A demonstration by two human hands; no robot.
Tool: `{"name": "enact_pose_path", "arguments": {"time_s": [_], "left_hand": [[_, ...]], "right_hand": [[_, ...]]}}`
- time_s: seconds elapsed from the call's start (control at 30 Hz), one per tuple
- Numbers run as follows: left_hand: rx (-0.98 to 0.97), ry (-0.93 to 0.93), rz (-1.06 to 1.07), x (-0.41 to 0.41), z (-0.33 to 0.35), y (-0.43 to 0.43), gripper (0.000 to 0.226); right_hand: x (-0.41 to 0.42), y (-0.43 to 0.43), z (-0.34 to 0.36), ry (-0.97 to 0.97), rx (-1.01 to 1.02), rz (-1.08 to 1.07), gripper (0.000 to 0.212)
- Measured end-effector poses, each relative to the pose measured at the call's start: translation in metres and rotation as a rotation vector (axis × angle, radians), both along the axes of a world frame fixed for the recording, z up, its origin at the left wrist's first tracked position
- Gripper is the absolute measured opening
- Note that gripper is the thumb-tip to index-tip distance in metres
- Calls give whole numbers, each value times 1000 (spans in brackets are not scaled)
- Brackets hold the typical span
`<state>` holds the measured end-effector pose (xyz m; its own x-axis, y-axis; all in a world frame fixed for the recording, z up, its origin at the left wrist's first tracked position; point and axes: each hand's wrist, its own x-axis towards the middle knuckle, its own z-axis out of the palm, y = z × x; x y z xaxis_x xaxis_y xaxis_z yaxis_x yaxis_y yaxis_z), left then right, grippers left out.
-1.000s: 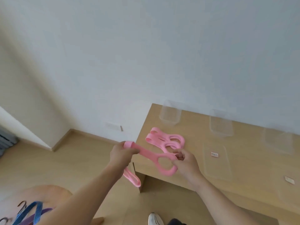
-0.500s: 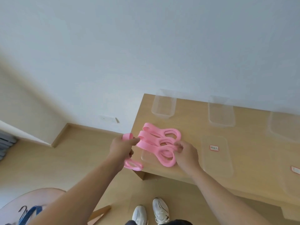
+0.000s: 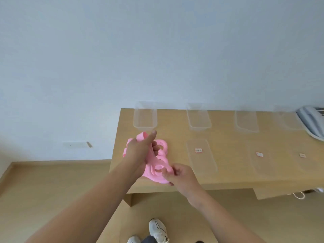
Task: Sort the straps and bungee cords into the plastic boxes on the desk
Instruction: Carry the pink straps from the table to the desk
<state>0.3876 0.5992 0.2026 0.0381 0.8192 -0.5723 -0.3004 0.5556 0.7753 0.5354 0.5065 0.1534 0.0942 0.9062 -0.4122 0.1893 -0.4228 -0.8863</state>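
A pink strap (image 3: 158, 170) with oval loops lies bunched at the left front of the wooden desk (image 3: 228, 137). My left hand (image 3: 140, 151) grips its far end, with a pink fold sticking up above the thumb. My right hand (image 3: 177, 174) pinches the near loops at the desk's front edge. Under the pink strap there seems to be a clear box or lid, mostly hidden. Several clear plastic boxes stand along the wall, the leftmost box (image 3: 145, 118) just beyond my left hand.
More clear boxes (image 3: 198, 120) (image 3: 246, 121) line the back. Flat clear lids with small labels (image 3: 201, 156) (image 3: 259, 155) lie in front. A grey device (image 3: 312, 121) sits at the far right. Below are the wooden floor and my shoes (image 3: 157, 228).
Both hands carried the pink strap from beside the desk onto its left front corner and bunched it up. The view swung right; the round table with blue cords left the frame.
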Motion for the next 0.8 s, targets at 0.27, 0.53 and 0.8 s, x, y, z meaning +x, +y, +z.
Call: {"name": "enact_pose_path", "arguments": {"time_s": [0.27,0.53,0.8], "left_hand": [[-9,12,-236,40,-23,-2,65],[-43,298,-332,83,-57,24,24],[14,631,-383,130,-74,52,20]], "right_hand": [[58,-13,2,131,-147,-301,21],[140,29,-5,18,-166,-354,36],[209,84,-17,-38,-102,-309,23]]}}
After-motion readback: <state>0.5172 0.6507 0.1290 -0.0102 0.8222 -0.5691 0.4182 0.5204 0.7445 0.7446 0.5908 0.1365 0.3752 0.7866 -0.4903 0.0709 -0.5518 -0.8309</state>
